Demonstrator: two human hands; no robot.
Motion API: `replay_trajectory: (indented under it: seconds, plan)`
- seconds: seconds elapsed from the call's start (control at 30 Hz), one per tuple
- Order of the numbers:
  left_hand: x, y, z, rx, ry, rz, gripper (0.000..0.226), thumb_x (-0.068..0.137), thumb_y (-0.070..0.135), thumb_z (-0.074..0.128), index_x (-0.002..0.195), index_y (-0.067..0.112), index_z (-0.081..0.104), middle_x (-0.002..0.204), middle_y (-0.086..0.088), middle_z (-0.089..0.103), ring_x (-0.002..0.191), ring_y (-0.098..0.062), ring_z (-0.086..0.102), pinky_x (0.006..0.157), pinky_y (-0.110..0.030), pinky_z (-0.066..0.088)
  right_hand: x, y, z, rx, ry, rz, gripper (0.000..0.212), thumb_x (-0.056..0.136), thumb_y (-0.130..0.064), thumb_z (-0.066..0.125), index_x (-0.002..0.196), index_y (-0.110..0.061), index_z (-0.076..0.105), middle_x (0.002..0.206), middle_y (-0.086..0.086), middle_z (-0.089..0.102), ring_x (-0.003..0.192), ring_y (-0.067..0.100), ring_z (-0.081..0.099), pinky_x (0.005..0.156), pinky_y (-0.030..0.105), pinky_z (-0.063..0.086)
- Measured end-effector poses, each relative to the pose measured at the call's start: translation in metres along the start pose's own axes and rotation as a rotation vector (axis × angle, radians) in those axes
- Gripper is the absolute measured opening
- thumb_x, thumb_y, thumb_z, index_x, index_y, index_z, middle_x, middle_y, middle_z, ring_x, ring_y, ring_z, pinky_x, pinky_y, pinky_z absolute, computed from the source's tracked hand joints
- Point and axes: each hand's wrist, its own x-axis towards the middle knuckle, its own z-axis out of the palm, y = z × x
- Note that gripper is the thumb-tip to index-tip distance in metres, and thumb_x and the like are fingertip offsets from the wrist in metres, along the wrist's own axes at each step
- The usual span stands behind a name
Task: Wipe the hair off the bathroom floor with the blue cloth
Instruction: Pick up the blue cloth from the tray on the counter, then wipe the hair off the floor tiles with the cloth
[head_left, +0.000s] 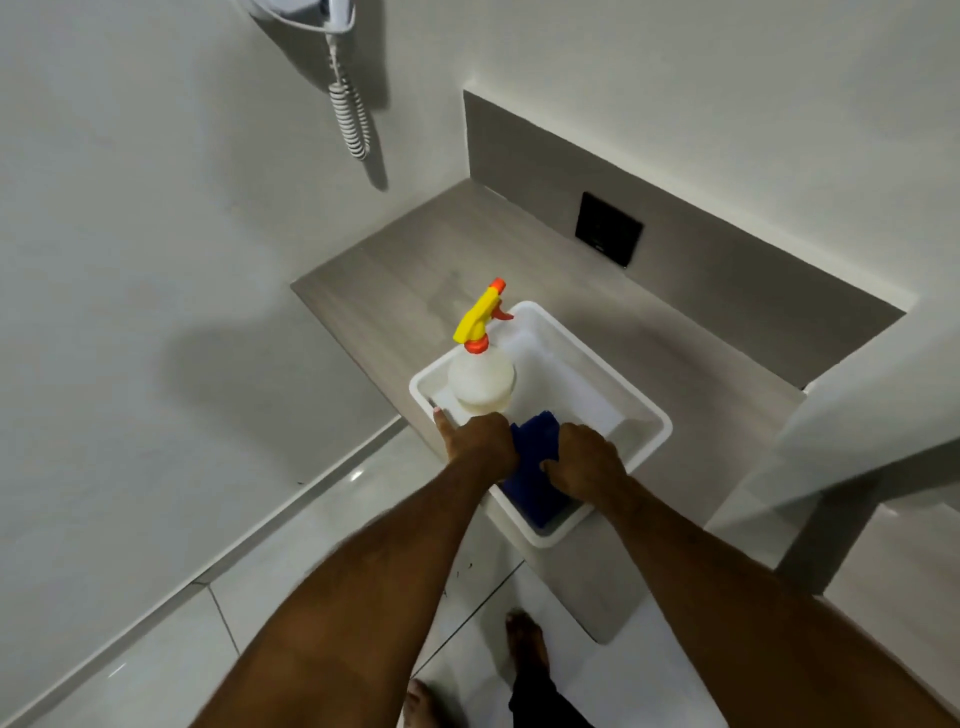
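Blue cloth (530, 467) lies in the white tub (644, 415) on the counter (374, 291), between both hands; right hand (584, 460) pinches its edge, left hand (480, 436) rests spread beside it.

Deep blue cloth (530, 467) there, the one dark note inside a plain white tub (647, 415). Beside it a milky white spray bottle (480, 382), bright yellow trigger head, orange nozzle tip and orange collar. The counter (415, 280) is a pale grey-brown with a faint wood grain. A black square plate (609, 228) on the grey back panel. Up top, a white coiled cord (350, 114), ribbed with dark shadow lines. Floor tiles (156, 660) glossy pale grey, thin dark specks near the counter's foot.
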Motion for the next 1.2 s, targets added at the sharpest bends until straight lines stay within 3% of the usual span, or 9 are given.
replay_trajectory:
  seconds: [0.1,0.17,0.23,0.33,0.53,0.63,0.83,1.0,1.2]
  plan:
    - [0.005,-0.002,-0.019,-0.157,0.002,-0.014,0.035,0.085,0.033,0.065,0.114,0.013,0.060,0.113,-0.003,0.063,0.129,-0.029,0.046,0.115,-0.068,0.000,0.001,-0.006,-0.025,0.249,-0.064,-0.089,0.028,0.089,-0.020,0.068,0.109,-0.001,0.063,0.103,0.013,0.069,0.102,0.031,0.066,0.087,0.035,0.052]
    - [0.002,-0.017,-0.034,-0.275,0.054,0.013,0.039,0.086,0.038,0.066,0.116,0.012,0.061,0.107,-0.003,0.063,0.118,-0.029,0.055,0.114,-0.057,0.026,-0.002,-0.017,-0.049,0.302,-0.049,-0.152,0.027,0.090,-0.020,0.067,0.110,-0.001,0.063,0.103,0.015,0.069,0.098,0.030,0.066,0.088,0.041,0.054]
    - [-0.013,-0.043,-0.044,-0.459,0.091,0.054,0.038,0.088,0.038,0.066,0.116,0.013,0.066,0.108,-0.005,0.069,0.101,-0.022,0.063,0.093,-0.039,0.051,-0.009,-0.035,-0.068,0.315,-0.049,-0.179,0.030,0.088,-0.022,0.068,0.113,-0.005,0.062,0.104,0.012,0.068,0.096,0.027,0.065,0.088,0.042,0.055]
    - [-0.052,-0.099,-0.045,-0.680,0.140,0.080,0.022,0.088,0.034,0.066,0.097,0.014,0.072,0.096,-0.006,0.073,0.076,-0.011,0.064,0.065,-0.024,0.050,-0.026,-0.081,-0.071,0.298,-0.086,-0.296,0.026,0.087,-0.024,0.068,0.110,-0.013,0.060,0.100,0.005,0.068,0.090,0.019,0.065,0.081,0.035,0.056]
    - [-0.097,-0.212,-0.018,-1.025,0.259,-0.096,0.016,0.085,0.032,0.072,0.078,0.020,0.064,0.071,0.001,0.064,0.061,-0.009,0.056,0.058,-0.023,0.046,-0.030,-0.190,-0.010,0.307,-0.140,-0.453,0.025,0.087,-0.020,0.067,0.112,-0.018,0.061,0.096,-0.004,0.067,0.088,0.014,0.065,0.074,0.026,0.053]
    - [-0.094,-0.261,0.017,-1.048,0.311,-0.226,0.026,0.086,0.039,0.070,0.088,0.013,0.065,0.073,0.005,0.061,0.061,-0.005,0.053,0.061,-0.022,0.043,-0.012,-0.221,0.043,0.252,-0.168,-0.431,0.025,0.088,-0.021,0.066,0.113,-0.019,0.061,0.097,-0.006,0.066,0.089,0.015,0.064,0.078,0.029,0.053]
    - [-0.053,-0.341,0.176,-0.700,0.154,-0.350,0.067,0.088,0.040,0.067,0.138,0.002,0.045,0.134,-0.019,0.056,0.123,-0.034,0.052,0.098,-0.036,0.040,0.049,-0.217,0.208,0.061,-0.166,-0.346,0.024,0.090,-0.021,0.064,0.111,-0.012,0.061,0.103,0.008,0.069,0.091,0.026,0.065,0.081,0.038,0.054]
    - [0.014,-0.373,0.374,-0.346,-0.013,-0.284,0.089,0.082,0.049,0.069,0.140,-0.009,0.032,0.138,-0.027,0.045,0.130,-0.044,0.041,0.109,-0.048,0.032,0.123,-0.152,0.387,-0.068,-0.240,-0.301,0.023,0.088,-0.017,0.063,0.111,-0.011,0.061,0.106,0.009,0.068,0.092,0.031,0.065,0.074,0.031,0.047]
    - [0.110,-0.382,0.604,-0.206,-0.112,-0.241,0.115,0.081,0.058,0.066,0.150,-0.008,0.002,0.160,-0.033,0.005,0.148,-0.047,0.001,0.120,-0.055,0.006,0.203,-0.045,0.604,-0.186,-0.447,-0.274,0.021,0.086,-0.015,0.062,0.106,-0.012,0.061,0.095,0.009,0.068,0.082,0.028,0.061,0.070,0.032,0.045]
